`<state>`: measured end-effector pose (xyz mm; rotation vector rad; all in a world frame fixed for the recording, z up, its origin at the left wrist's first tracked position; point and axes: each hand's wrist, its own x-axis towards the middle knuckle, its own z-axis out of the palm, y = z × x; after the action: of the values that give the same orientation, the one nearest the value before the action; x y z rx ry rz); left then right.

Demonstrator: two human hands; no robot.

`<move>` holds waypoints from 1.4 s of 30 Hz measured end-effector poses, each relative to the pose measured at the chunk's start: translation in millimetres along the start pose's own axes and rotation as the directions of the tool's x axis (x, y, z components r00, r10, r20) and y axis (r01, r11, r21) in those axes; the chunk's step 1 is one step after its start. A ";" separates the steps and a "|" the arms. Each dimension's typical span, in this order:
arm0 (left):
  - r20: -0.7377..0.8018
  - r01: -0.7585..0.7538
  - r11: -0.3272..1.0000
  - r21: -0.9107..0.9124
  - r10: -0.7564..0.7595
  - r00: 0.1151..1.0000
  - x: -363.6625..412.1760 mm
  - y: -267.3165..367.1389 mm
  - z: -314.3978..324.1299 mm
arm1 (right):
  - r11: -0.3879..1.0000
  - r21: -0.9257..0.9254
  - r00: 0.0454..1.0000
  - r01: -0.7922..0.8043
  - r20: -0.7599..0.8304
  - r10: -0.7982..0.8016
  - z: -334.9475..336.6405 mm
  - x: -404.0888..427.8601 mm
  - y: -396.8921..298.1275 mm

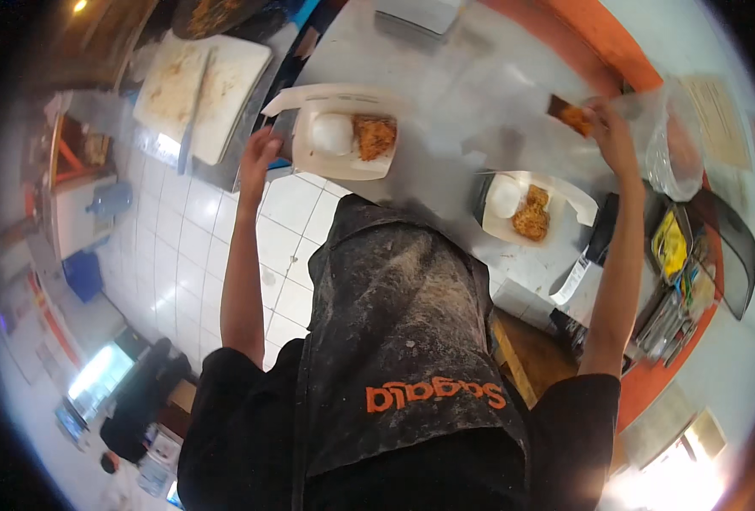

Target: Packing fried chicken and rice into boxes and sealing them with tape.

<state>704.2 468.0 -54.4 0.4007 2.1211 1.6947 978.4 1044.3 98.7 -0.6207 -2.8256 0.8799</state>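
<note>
My right hand (pixel 612 135) grips a small packet with orange-red contents (pixel 569 116) above the right part of the metal counter. My left hand (pixel 262 153) is raised beside the left edge of an open takeaway box (pixel 302 156), fingers bent; whether it touches the box is unclear. In that box, a white mound of rice (pixel 332 134) lies beside a piece of breaded fried chicken (pixel 375 138). Nearer my right forearm, a second open takeaway box (pixel 562 223) holds another rice mound (pixel 504 196) and fried chicken (pixel 532 216).
A white cutting board (pixel 179 96) bears a long knife (pixel 196 108) at the left. Clear plastic bags (pixel 676 150), a yellow packet (pixel 670 244) and utensils (pixel 665 329) crowd the right side. White floor tiles (pixel 288 236) show below. A person in dark clothes (pixel 138 402) is farther off.
</note>
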 end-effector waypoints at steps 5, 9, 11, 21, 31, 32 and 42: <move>0.068 0.010 0.977 0.212 -0.025 0.997 24.1 45.8 42.4 | 0.992 0.073 0.964 -0.107 0.251 0.086 48.4 31.5 -20.2; 0.114 0.170 0.981 0.096 -0.181 0.977 25.5 40.4 34.9 | 0.990 0.098 0.988 -0.099 0.129 0.086 2.0 -47.4 -73.7; 0.130 0.151 0.987 0.050 -0.157 0.979 30.6 23.3 35.7 | 0.986 -0.136 0.990 -0.099 0.089 0.112 -16.5 -93.8 -96.2; 0.338 -0.281 0.885 0.372 0.153 0.929 56.4 -15.2 47.9 | 0.785 0.372 0.812 -0.495 -0.122 0.570 150.5 -242.0 14.2; 0.062 0.122 0.992 -0.025 -0.120 0.991 -39.4 27.8 77.6 | 0.858 0.383 0.870 -0.342 -0.217 0.443 230.7 -51.3 -90.2; 0.061 0.130 0.991 -0.028 -0.128 0.990 -41.1 30.2 85.8 | 0.847 0.441 0.878 -0.295 -0.224 0.423 248.3 -32.1 -89.8; -0.024 0.300 0.940 0.163 -0.300 0.953 -68.6 12.7 145.7 | 0.893 -0.376 0.659 -0.248 -0.741 -0.129 185.5 40.9 -41.7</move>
<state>833.3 565.1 -60.9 0.1133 2.1984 1.3528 884.2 934.1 -31.0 -0.8816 -2.1916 -0.1019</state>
